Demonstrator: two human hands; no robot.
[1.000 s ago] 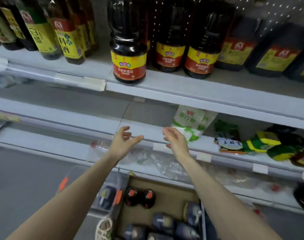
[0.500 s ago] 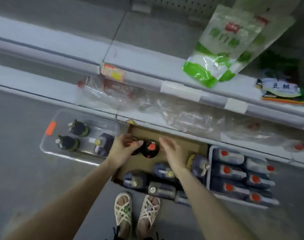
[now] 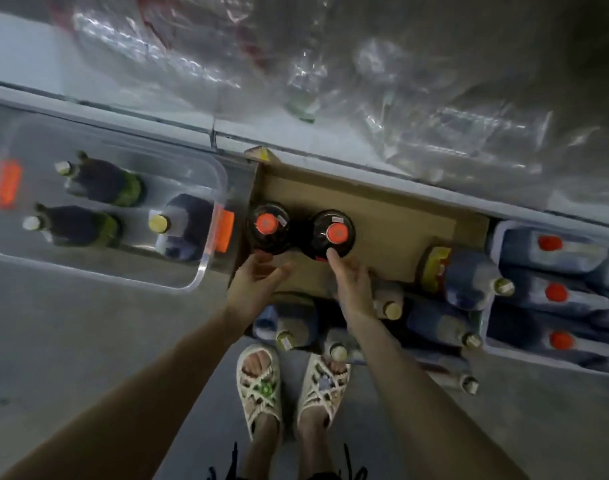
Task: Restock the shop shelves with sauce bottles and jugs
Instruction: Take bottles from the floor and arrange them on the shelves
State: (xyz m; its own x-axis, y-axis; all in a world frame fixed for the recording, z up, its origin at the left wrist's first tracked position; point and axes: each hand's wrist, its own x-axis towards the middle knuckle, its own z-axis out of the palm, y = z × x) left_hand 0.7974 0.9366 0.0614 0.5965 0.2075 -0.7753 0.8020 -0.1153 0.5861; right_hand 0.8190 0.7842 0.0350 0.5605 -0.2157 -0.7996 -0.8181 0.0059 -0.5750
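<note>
Seen from the head camera, both forearms reach straight down into the cardboard box point(image 3: 382, 216) on the floor point(image 3: 88, 341). The left hand point(image 3: 258, 277) hovers at the near edge of the left orange-capped bottle point(image 3: 267, 227), its fingers loosely apart and holding nothing. The right hand point(image 3: 351, 282), fingers spread, lays its forefinger on the right orange-capped bottle point(image 3: 332, 233), which stands upright just beside the first.

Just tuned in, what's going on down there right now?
A person stands over a cardboard box, both hands down at two upright dark jugs with orange caps. The left hand is open beside the left jug; the right hand has a fingertip at the edge of the right jug. Neither jug is gripped yet. A clear bin to the left holds three bottles, and a tray to the right holds more jugs.
</note>
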